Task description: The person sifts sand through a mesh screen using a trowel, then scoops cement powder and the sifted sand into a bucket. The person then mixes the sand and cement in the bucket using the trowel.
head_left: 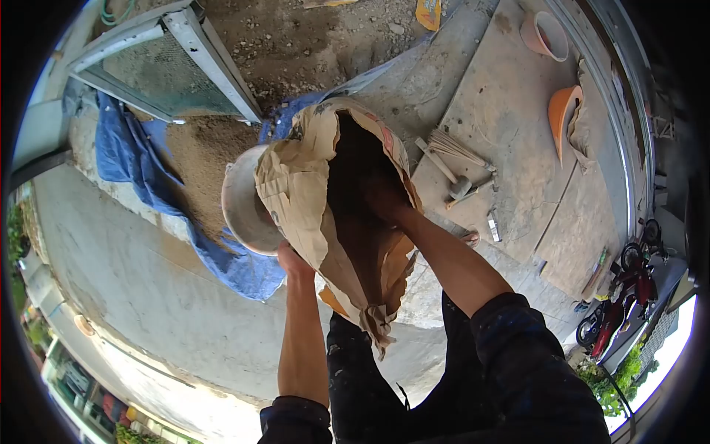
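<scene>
A large torn paper sack [296,189] gapes open in front of me, its inside dark. My right hand [388,201] reaches into its mouth, where shadow hides the fingers and anything they hold. Left of the sack, partly covered by it, is a pale round bucket [235,196] tilted on its side against the paper. My left hand [292,260] is closed at the bucket's lower rim, against the sack's side; some of its fingers are hidden.
A blue tarp [118,148] with brown sand [200,155] and a framed mesh screen [170,66] lie left. On boards at right are a hammer [447,170], thin sticks [458,148], an orange basin [562,115] and another bucket [543,35]. A red motorcycle [617,303] stands far right.
</scene>
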The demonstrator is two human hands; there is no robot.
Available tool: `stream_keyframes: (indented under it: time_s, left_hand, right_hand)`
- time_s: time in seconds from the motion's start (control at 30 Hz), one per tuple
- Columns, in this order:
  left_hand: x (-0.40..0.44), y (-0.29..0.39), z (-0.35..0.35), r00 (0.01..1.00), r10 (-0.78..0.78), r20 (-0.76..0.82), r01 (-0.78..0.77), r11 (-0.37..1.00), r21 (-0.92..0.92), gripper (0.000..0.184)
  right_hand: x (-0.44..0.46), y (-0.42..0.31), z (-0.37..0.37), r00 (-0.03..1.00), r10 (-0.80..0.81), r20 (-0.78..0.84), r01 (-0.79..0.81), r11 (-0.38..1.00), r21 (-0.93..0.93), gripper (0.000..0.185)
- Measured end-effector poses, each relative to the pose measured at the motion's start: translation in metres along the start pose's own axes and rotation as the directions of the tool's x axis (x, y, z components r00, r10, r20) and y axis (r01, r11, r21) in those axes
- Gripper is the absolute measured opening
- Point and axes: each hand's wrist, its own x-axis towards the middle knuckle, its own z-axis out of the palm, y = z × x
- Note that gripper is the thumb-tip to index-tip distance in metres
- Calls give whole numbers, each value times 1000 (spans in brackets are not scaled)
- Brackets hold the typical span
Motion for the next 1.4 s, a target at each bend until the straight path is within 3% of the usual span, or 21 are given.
stream_keyframes:
  time_s: [0.07,0.13,0.17,0.23,0.3,0.37,0.43,0.47,0.6,0.77,0.93,1.0,1.1,1.17,1.3,1.4]
  left_hand:
    - [-23,-1,29,999,47,12,-47,998,30,41]
    - [-28,0,50,993,109,38,-111,993,51,39]
    - [-27,1,52,989,140,47,-143,987,68,39]
    - [5,-3,7,977,190,-99,-146,929,340,41]
    - [4,-10,13,981,179,-71,-172,981,89,49]
    - [-16,-13,44,953,230,-195,-196,964,177,36]
    - [-13,-19,43,946,232,-225,-217,972,92,34]
    - [-17,-19,41,964,212,-160,-201,976,81,54]
    - [-35,-20,59,925,305,-228,-266,946,187,50]
    - [-56,-11,84,913,280,-297,-233,955,183,43]
    - [-29,-32,54,874,321,-364,-250,941,229,41]
    - [-27,-32,53,886,363,-288,-338,932,132,41]
    - [-68,-3,67,939,240,-248,-240,970,29,43]
    - [-102,17,75,916,317,-245,-290,946,142,45]
    - [-158,45,68,903,406,-143,-386,911,146,48]
    - [-203,62,75,876,454,-163,-432,889,153,51]
  right_hand:
    - [10,21,32,997,9,74,-14,998,61,37]
    - [39,68,95,966,-94,-241,137,976,167,41]
    - [41,66,95,971,-69,-229,113,976,184,41]
    - [34,55,86,985,-40,-169,68,984,164,41]
    - [20,53,77,989,-48,-141,67,989,129,42]
    - [1,54,68,991,-53,-125,64,994,85,42]
    - [-10,55,66,993,-52,-108,56,998,33,42]
    - [-10,56,63,993,-59,-105,60,998,13,42]
    - [-6,62,56,994,-78,-80,76,997,-28,42]
    - [-39,80,43,992,-103,-68,95,988,-118,43]
    - [-42,84,32,991,-133,-16,128,978,-167,43]
    - [-42,85,30,992,-128,-9,124,974,-192,44]
    - [-35,82,33,992,-129,17,129,967,-220,44]
    - [-33,77,33,991,-127,30,130,963,-234,44]
    - [-38,69,19,989,-128,76,143,959,-245,44]
    - [-66,49,-2,941,-320,114,339,899,-277,45]
